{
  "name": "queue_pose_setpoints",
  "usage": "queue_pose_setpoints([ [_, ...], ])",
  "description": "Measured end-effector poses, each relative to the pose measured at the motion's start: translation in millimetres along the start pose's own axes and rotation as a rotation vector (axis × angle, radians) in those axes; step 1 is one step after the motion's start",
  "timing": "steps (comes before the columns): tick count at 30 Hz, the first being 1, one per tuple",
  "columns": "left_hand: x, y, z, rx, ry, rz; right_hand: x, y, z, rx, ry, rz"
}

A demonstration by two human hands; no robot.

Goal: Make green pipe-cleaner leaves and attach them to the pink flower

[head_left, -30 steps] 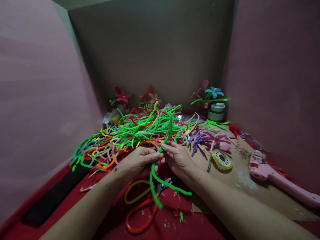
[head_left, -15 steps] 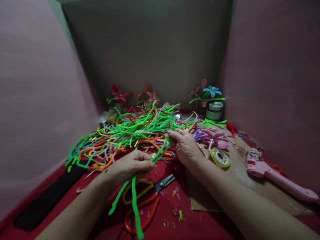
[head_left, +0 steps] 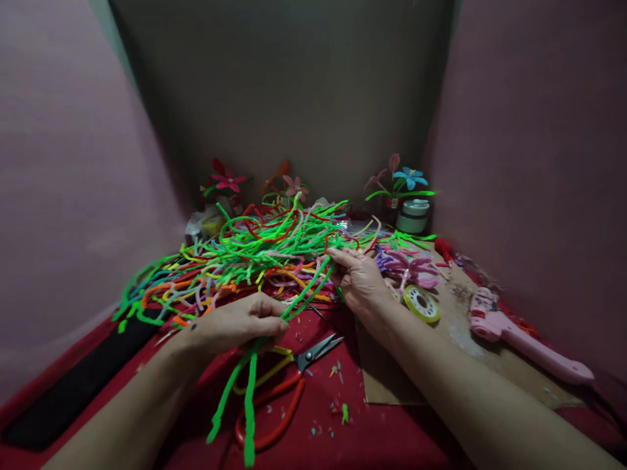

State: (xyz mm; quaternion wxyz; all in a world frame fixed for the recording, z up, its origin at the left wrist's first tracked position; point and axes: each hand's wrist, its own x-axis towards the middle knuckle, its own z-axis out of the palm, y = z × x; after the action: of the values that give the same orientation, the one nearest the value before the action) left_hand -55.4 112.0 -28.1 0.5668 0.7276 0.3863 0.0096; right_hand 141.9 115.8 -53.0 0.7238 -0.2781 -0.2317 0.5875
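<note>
Fingers of left hand (head_left: 240,323) and right hand (head_left: 362,282) pinch green pipe cleaners (head_left: 304,296); tape roll (head_left: 420,304) print seemingly unreadable.

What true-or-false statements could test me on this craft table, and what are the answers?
1. The left hand grips green stems. True.
2. The right hand holds the scissors. False: the scissors lie on the red cloth, and the right hand pinches the stems' far end.
3. A pink glue gun lies on the right. True.
4. The tape roll sits on top of the pile. False: it lies on the cardboard beside the right hand.
</note>
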Motion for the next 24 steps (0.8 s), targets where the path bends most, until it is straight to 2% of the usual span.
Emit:
queue_pose_setpoints([
  [4,-2,-2,-2.9,-0.002,-0.016,-0.011,2,-4,-1,-0.009,0.037,0.019],
  [9,-4,0,-5.4,-0.013,0.030,-0.054,5,-8,-4,-0.029,0.053,0.030],
  [12,-4,2,-6.8,-0.011,0.036,-0.005,6,-7,-6,-0.007,0.050,0.045],
  [15,-4,2,-7.0,0.000,0.016,0.058,3,-7,-4,0.085,-0.008,0.069],
  [17,-3,1,-5.3,-0.067,-0.012,0.077,1,-8,-2,0.153,-0.019,0.075],
  [20,-1,3,1.6,-0.236,0.011,0.068,-1,-14,2,0.224,0.022,0.076],
  [24,4,5,14.7,-0.377,0.010,0.042,-1,-22,4,0.231,0.045,0.091],
])
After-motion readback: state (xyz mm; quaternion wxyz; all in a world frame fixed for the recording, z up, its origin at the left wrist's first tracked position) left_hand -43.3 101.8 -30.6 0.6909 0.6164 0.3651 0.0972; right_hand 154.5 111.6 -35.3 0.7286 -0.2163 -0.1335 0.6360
